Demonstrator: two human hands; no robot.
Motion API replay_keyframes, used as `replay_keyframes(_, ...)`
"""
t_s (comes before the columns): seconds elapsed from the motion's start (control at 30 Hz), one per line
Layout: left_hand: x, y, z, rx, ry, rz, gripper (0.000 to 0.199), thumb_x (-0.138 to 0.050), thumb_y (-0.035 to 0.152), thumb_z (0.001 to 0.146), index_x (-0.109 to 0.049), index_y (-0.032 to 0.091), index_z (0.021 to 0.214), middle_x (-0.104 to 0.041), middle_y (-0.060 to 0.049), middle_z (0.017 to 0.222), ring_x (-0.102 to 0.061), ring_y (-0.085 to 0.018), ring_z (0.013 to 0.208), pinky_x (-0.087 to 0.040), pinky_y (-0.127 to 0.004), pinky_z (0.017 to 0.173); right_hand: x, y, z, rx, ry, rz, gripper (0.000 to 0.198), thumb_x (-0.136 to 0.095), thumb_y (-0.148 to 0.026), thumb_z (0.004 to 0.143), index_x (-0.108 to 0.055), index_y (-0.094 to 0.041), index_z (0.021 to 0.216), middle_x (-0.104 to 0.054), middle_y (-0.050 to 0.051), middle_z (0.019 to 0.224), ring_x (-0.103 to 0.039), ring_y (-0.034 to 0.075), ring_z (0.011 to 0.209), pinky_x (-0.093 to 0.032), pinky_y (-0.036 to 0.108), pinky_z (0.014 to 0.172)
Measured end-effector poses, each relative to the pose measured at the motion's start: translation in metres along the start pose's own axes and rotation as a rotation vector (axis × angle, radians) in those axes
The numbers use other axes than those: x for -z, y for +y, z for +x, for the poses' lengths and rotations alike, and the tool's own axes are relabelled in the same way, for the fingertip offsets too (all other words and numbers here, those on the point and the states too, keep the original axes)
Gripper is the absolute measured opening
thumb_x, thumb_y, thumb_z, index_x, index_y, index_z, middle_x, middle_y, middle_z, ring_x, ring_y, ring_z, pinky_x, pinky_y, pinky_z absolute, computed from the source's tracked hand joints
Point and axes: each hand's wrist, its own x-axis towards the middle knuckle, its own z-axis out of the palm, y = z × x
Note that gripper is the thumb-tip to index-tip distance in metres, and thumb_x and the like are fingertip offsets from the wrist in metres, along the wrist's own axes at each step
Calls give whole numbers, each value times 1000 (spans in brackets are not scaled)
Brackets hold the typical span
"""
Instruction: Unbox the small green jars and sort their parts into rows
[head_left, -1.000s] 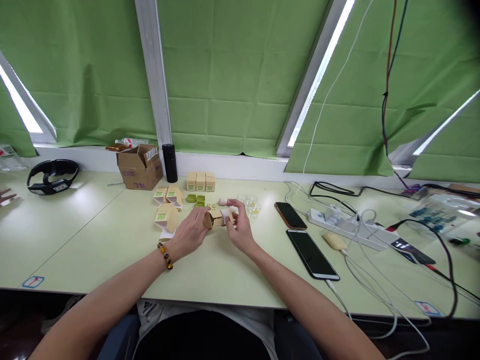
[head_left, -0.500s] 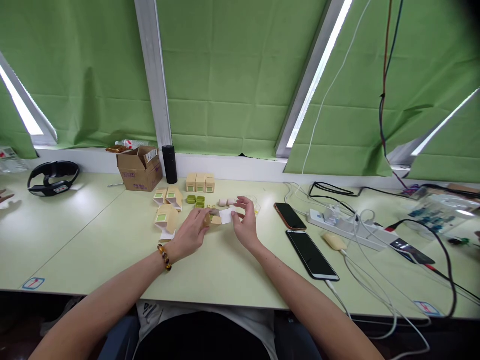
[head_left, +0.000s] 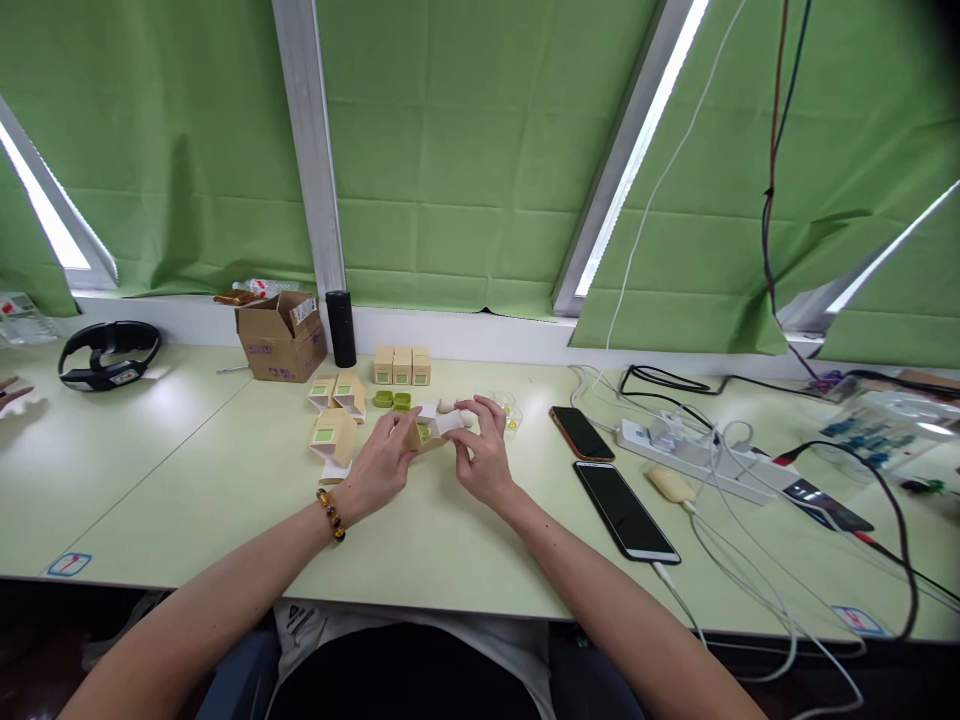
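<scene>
My left hand [head_left: 379,460] grips a small tan cardboard box [head_left: 424,440] from its left side, just above the table. The box is open toward the right, and its white inner flap [head_left: 448,423] is pinched between the fingers of my right hand [head_left: 484,452]. Something green shows inside, partly hidden. Beyond my hands lie small green containers [head_left: 393,399] and pale cylinders [head_left: 448,406]. Open tan boxes [head_left: 335,432] lie left of my left hand. Three closed tan boxes [head_left: 403,366] stand in a row farther back.
Two phones [head_left: 626,510] and a power strip [head_left: 697,460] with tangled cables lie on the right. A clear plastic piece [head_left: 511,410] is past my right hand. Behind stand a brown carton [head_left: 281,345] and black cylinder [head_left: 340,330]. A headset [head_left: 109,357] and another person's hand [head_left: 11,393] are left.
My right hand has shifted slightly left with the white flap, closer to my left hand. The box opening now shows green inside.
</scene>
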Motion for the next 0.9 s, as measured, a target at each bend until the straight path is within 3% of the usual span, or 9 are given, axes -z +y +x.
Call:
replay_keyframes(0.27,-1,-3,0,20,44,36,74,-55,14,96,-29,32,163,-54,-13,130,-54,-30,126,-54,-53,107,1,-1,-1,115,-103,-5,36,-60,-1,69,-77,-31,79,-54,-2,150,-31,39,150,-35,75,117)
replay_keyframes(0.4,-2,-2,0,-16,47,106,76,-54,11,95,-28,30,164,-53,-14,131,-53,-31,127,-54,-54,106,2,-3,-1,142,-77,-9,37,-60,-3,70,-79,-31,87,-51,-1,154,-29,40,151,-34,74,118)
replay_keyframes(0.53,-2,-1,1,-98,52,209,75,-51,11,97,-25,29,165,-52,-17,132,-52,-32,127,-57,-53,101,3,-8,0,37,13,11,34,-63,-11,81,-79,-31,103,-54,5,149,-30,40,149,-36,72,117)
replay_keyframes(0.67,-2,1,0,-171,17,339,73,-43,9,99,-23,31,166,-52,-18,132,-52,-33,126,-63,-46,86,3,-14,3,-57,82,23,21,-63,-20,91,-80,-30,99,-59,8,139,-33,39,146,-35,69,119)
replay_keyframes(0.77,-2,3,-2,-225,-4,419,74,-38,7,99,-21,31,167,-52,-19,132,-53,-33,126,-64,-42,80,0,-15,3,-113,67,33,14,-67,-23,90,-80,-28,92,-59,9,137,-30,39,146,-35,67,120)
replay_keyframes(0.9,-3,5,-4,-319,-23,483,77,-38,2,96,-24,32,166,-52,-19,134,-54,-33,128,-63,-46,87,-8,-12,0,-229,-12,94,10,-71,-19,83,-77,-26,88,-58,11,138,-30,39,145,-38,67,117)
